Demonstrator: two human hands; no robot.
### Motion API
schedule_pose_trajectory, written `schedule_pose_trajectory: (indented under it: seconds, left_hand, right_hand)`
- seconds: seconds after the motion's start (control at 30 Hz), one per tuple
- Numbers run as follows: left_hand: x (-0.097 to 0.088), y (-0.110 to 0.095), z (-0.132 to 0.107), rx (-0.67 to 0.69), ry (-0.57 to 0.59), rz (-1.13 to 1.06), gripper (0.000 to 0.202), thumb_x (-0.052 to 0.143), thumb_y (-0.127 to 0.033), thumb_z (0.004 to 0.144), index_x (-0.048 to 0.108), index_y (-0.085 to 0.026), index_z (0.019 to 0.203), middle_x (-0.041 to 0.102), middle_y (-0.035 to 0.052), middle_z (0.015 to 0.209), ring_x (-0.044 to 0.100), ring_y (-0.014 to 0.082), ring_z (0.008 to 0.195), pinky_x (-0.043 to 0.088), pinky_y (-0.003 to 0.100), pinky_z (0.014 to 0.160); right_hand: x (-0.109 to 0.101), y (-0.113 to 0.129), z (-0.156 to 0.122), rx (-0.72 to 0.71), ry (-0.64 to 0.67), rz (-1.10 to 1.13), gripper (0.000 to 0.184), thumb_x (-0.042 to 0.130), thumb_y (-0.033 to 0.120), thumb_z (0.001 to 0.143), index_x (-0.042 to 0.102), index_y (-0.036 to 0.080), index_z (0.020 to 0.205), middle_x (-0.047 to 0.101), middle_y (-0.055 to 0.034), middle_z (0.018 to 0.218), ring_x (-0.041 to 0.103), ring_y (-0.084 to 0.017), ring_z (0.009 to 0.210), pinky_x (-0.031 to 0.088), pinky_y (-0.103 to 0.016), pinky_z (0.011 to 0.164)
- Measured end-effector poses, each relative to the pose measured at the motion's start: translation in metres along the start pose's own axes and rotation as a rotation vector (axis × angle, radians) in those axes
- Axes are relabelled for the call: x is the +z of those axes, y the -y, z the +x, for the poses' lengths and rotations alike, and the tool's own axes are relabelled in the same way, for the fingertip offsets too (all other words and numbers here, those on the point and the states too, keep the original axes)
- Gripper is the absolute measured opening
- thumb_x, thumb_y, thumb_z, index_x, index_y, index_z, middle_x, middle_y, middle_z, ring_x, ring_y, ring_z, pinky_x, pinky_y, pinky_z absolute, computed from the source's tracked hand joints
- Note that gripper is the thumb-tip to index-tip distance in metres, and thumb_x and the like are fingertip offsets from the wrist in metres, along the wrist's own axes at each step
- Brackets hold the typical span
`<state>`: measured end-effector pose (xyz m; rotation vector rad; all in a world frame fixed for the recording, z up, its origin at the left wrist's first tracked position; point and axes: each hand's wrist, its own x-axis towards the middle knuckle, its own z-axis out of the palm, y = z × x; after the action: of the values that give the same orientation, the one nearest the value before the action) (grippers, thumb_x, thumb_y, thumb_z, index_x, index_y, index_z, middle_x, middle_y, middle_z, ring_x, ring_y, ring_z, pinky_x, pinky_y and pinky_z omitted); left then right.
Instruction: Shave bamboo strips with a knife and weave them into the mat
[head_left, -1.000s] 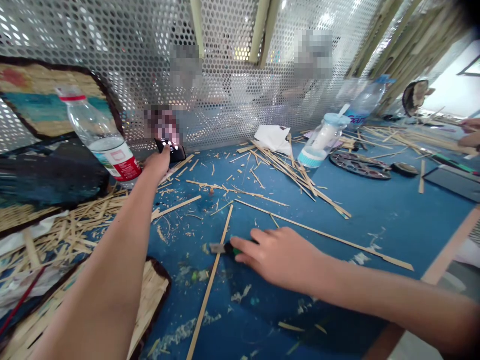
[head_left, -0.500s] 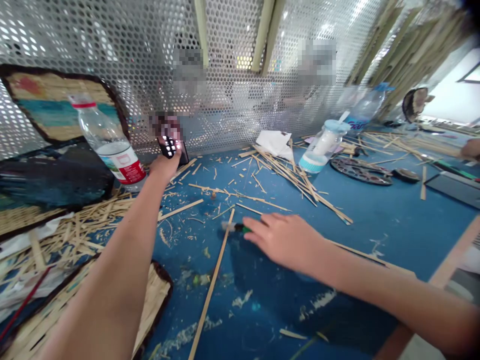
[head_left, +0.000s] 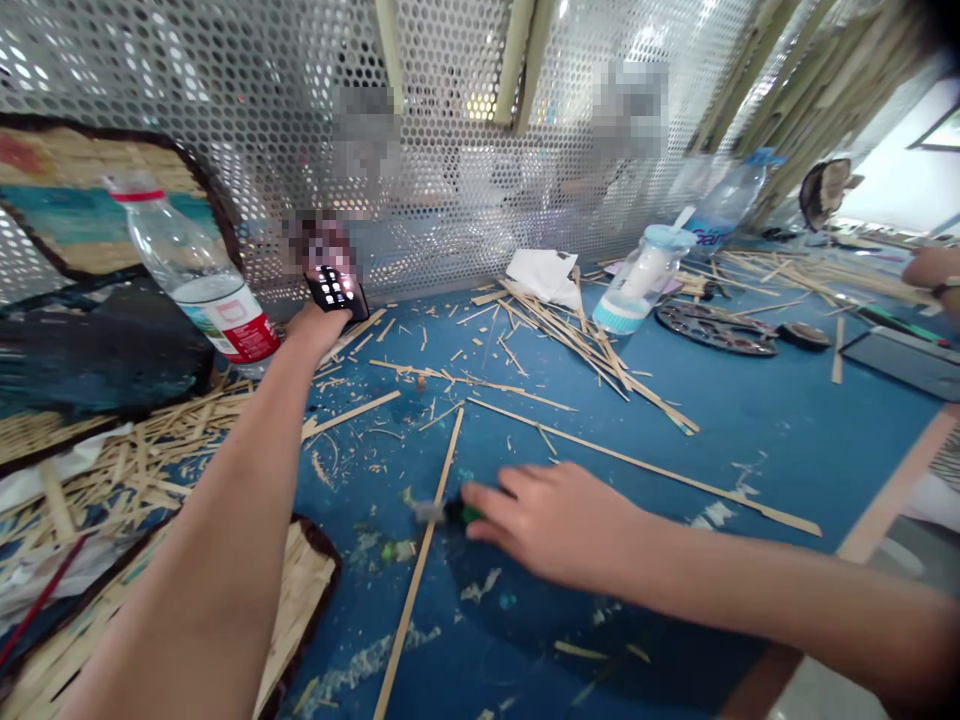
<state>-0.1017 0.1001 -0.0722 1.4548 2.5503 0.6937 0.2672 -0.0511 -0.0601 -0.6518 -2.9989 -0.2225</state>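
My left hand (head_left: 319,328) reaches to the far side of the blue table and grips the lower part of a phone (head_left: 334,290) with a lit screen of icons; some of its fingers are hidden. My right hand (head_left: 536,515) is closed on a small craft knife (head_left: 456,512) with a dark and green handle, mostly covered by the fingers. Its greyish front end, blurred, lies across a long thin bamboo strip (head_left: 412,590). Another long strip (head_left: 637,455) lies beyond my right hand.
A water bottle (head_left: 240,325) and painted woven panels (head_left: 172,225) stand at left, beside piled bamboo scraps (head_left: 150,450). A bundle of strips (head_left: 600,345), white paper (head_left: 544,275), a lidded jar (head_left: 626,310) and a palette (head_left: 712,330) lie rightward. Another person's hand (head_left: 930,268) shows at far right.
My right hand has drawn the knife nearer to me along the bamboo strip. My left hand stays at the phone. The view has shifted slightly.
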Motion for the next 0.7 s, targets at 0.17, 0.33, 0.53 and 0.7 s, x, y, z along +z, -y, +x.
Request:
schedule_pose_trajectory:
  seconds: [0.17, 0.33, 0.53, 0.7]
  left_hand:
    - [-0.0005, -0.0005, -0.002, 0.015, 0.006, -0.009, 0.04, 0.06, -0.039, 0.091, 0.057, -0.017, 0.124, 0.058, 0.0111, 0.126, 0.059, 0.0278, 0.11, 0.049, 0.051, 0.093]
    - [-0.0002, -0.0032, -0.0043, -0.038, -0.016, -0.001, 0.04, 0.057, -0.042, 0.092, 0.057, -0.016, 0.123, 0.059, 0.0115, 0.126, 0.058, 0.0279, 0.112, 0.047, 0.052, 0.095]
    - [0.0039, -0.0041, -0.0012, -0.156, -0.047, 0.019, 0.043, 0.054, -0.048, 0.092, 0.059, -0.015, 0.119, 0.061, 0.0121, 0.124, 0.059, 0.0275, 0.111, 0.045, 0.052, 0.097]
    - [0.0091, -0.0056, 0.0019, -0.187, -0.068, 0.037, 0.043, 0.056, -0.047, 0.092, 0.058, -0.015, 0.122, 0.059, 0.0124, 0.126, 0.058, 0.0283, 0.113, 0.045, 0.053, 0.096]
  right_hand:
    - [0.0003, -0.0041, 0.0034, 0.073, -0.011, -0.05, 0.039, 0.03, 0.044, 0.102, 0.059, 0.021, 0.115, 0.065, -0.0055, 0.081, 0.062, -0.018, 0.066, 0.023, -0.029, 0.05]
    - [-0.0003, -0.0049, 0.0037, 0.049, 0.025, -0.001, 0.04, 0.029, 0.045, 0.102, 0.058, 0.023, 0.118, 0.065, -0.0051, 0.081, 0.062, -0.016, 0.066, 0.027, -0.027, 0.05]
    - [0.001, -0.0017, 0.0037, -0.01, 0.002, 0.031, 0.039, 0.032, 0.046, 0.101, 0.058, 0.022, 0.118, 0.065, -0.0048, 0.081, 0.062, -0.016, 0.067, 0.028, -0.027, 0.051]
    - [0.0008, -0.0071, 0.0047, 0.105, 0.017, -0.017, 0.04, 0.029, 0.043, 0.102, 0.059, 0.022, 0.117, 0.065, -0.0052, 0.082, 0.061, -0.016, 0.066, 0.025, -0.027, 0.051]
